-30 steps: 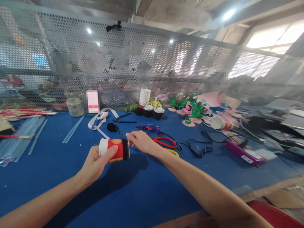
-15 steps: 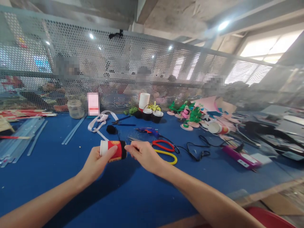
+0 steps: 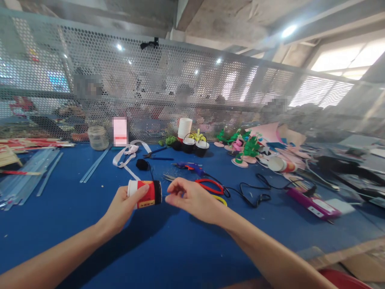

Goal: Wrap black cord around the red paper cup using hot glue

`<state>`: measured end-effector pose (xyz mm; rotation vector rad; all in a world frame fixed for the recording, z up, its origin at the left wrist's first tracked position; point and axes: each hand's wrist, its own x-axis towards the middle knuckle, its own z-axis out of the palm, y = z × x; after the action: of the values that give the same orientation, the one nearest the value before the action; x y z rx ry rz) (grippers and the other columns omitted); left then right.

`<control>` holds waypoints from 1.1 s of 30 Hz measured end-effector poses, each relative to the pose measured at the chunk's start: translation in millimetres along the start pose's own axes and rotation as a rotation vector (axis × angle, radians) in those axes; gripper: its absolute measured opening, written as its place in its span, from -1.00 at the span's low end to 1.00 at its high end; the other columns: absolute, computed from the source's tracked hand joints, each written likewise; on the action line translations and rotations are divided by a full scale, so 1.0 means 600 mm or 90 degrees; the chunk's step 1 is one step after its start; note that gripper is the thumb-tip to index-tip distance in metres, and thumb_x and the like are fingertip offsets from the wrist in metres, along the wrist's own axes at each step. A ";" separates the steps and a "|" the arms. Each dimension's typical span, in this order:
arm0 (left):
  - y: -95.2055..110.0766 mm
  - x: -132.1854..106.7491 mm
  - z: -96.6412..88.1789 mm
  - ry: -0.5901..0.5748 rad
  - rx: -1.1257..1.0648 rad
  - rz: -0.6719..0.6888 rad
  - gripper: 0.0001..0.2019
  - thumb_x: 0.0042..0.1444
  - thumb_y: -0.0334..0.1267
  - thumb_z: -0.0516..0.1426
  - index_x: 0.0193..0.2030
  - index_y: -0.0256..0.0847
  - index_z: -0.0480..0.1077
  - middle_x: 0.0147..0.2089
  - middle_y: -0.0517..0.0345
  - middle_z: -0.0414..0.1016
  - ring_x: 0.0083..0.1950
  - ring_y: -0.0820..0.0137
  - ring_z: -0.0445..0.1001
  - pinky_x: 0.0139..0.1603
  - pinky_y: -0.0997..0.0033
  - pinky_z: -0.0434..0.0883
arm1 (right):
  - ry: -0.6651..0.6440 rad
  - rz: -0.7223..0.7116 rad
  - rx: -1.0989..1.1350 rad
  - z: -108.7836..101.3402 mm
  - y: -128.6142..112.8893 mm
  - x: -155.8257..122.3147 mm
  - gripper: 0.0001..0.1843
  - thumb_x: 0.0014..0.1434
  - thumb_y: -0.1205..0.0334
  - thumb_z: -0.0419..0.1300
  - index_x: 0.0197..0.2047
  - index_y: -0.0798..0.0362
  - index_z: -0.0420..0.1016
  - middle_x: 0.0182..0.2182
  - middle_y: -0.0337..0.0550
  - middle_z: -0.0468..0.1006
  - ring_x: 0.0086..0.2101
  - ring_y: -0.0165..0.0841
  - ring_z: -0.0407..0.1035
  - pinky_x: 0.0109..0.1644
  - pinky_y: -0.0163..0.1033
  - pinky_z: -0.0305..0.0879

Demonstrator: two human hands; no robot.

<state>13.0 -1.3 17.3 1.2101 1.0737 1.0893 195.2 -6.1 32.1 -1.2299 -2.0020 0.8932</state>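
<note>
one head-worn view, close, forward and down over the blue table (image 3: 192, 249)

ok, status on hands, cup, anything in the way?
Left hand: gripping paper cup, tipped on its side. Right hand: beside cup's black-banded end, grip unclear. Scissors on table, partly hidden behind right hand.

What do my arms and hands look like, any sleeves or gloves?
Your left forearm and right forearm are bare as far as they show, no sleeves in view. The left hand and right hand show no gloves, watch or bracelet.
</note>
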 end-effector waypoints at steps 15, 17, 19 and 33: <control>0.005 -0.018 0.013 -0.130 0.215 0.118 -0.83 -0.16 -0.20 0.16 -0.51 -0.27 0.46 -0.60 0.17 0.40 -0.58 0.48 0.25 -0.56 0.55 0.23 | 0.031 0.027 0.274 0.024 0.026 0.005 -0.74 0.02 0.08 0.06 -0.53 0.06 0.14 -0.64 -0.35 0.20 -0.61 -0.53 0.11 -0.52 -0.39 0.10; 0.006 -0.011 0.011 -0.135 0.084 -0.025 -0.78 -0.18 -0.16 0.18 -0.46 -0.31 0.45 -0.56 0.14 0.43 -0.56 0.48 0.30 -0.54 0.55 0.24 | 0.063 -0.036 0.183 0.026 0.024 -0.001 -0.78 0.03 0.17 0.05 -0.55 0.06 0.13 -0.62 -0.34 0.18 -0.58 -0.52 0.08 -0.50 -0.39 0.07; 0.005 -0.004 0.008 -0.122 -0.042 -0.104 -0.76 -0.19 -0.16 0.19 -0.43 -0.33 0.45 -0.53 0.12 0.45 -0.53 0.47 0.33 -0.50 0.56 0.26 | 0.068 -0.090 0.097 0.028 0.022 -0.007 -0.80 0.03 0.24 0.05 -0.56 0.06 0.14 -0.61 -0.33 0.19 -0.56 -0.51 0.07 -0.49 -0.39 0.05; -0.013 -0.008 0.016 -0.101 0.058 -0.052 -0.79 -0.24 -0.17 0.21 -0.54 -0.31 0.43 -0.61 0.24 0.39 -0.55 0.51 0.30 -0.46 0.56 0.28 | 0.039 -0.194 -0.017 0.031 0.020 -0.012 -0.69 0.16 0.31 -0.14 -0.03 0.12 0.20 -0.05 -0.03 0.33 -0.03 -0.37 0.17 0.05 -0.17 0.07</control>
<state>22.3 -7.9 10.2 1.2910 1.0499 0.8760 189.2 -12.7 10.6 -0.9199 -2.0853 0.6743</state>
